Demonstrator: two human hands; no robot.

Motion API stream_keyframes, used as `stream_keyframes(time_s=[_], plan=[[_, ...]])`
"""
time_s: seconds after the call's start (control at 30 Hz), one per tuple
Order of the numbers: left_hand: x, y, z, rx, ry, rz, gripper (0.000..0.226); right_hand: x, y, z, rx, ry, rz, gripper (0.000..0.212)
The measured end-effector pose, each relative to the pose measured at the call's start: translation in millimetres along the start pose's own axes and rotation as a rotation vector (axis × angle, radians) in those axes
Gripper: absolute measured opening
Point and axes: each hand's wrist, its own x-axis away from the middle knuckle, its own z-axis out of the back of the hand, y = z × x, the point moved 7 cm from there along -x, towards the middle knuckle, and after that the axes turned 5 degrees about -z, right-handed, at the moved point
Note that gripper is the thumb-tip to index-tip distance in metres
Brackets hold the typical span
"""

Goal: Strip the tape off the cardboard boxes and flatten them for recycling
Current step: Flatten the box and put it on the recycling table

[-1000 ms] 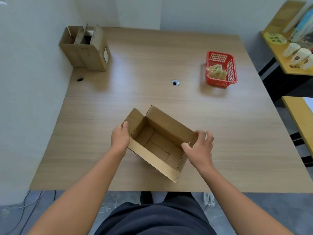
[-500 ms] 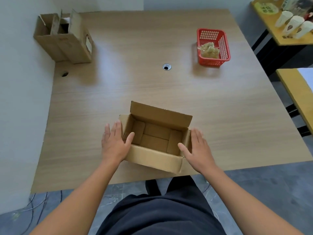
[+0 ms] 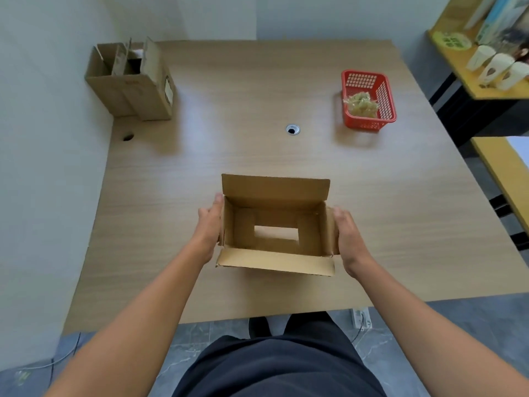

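The table (image 3: 372, 224) fills most of the frame. At its lower centre sits the box (image 3: 274, 259), top flaps spread. Its bottom flaps are parted, so the table shows through a rectangular gap. I cannot tell whether it rests on the table or is raised.

The left hand (image 3: 209, 224) and right hand (image 3: 347, 239) press flat on the box's two ends. Neither grip is clenched: the fingers lie straight and only squeeze holds it.

The main risk, as I judge it, is uneven pressure. One palm pushing harder could skew the box and crease a wall rather than fold it on its seams. With nothing curled round an edge it could also slip, and the table's near edge is close. No tape shows on it, but any left underneath would resist flattening.

The far boxes (image 3: 128, 87) at upper left await their turn. The basket (image 3: 386, 93) at upper right holds a wad (image 3: 359, 103), seemingly tape, well apart, so strips carried there may drop.
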Motion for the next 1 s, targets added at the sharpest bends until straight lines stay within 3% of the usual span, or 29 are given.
stream_keyframes(time_s=[0.1,0.23,0.4,0.43,0.6,0.7,0.77,0.83,1.0], plan=[[-1.4,21.8,6.1,0.160,0.001,-0.059,0.103,2.2,-30.7,5.8,-0.175,0.002,0.017,0.061],[-4.1,42.9,20.2,0.301,0.007,-0.115,0.070,-9.0,-59.9,21.1,-0.175,0.017,0.065,0.068],[4.5,22.8,27.4,-0.134,-0.086,-0.074,0.031,-12.9,-49.8,16.9,0.199,-0.151,0.054,0.060],[7.0,14.6,28.4,-0.223,-0.121,-0.060,0.031,-13.4,-41.9,15.9,0.278,-0.176,0.055,0.064],[19.3,-24.8,21.8,-0.432,-0.388,-0.014,0.079,-10.6,-1.5,2.8,0.659,-0.387,0.033,0.087],[23.5,-41.2,9.9,-0.385,-0.411,-0.022,0.086,-13.8,6.8,3.0,0.724,-0.318,0.085,0.076],[22.1,-47.2,4.1,-0.277,-0.392,-0.013,0.085,-20.3,9.4,3.7,0.675,-0.258,0.065,0.065],[21.1,-46.6,-2.6,-0.257,-0.393,-0.019,0.069,-29.2,11.3,3.9,0.646,-0.233,0.018,0.060],[14.9,-37.7,-13.3,-0.076,-0.275,-0.084,0.048,-46.1,5.6,-5.1,0.412,-0.341,0.016,0.031]])
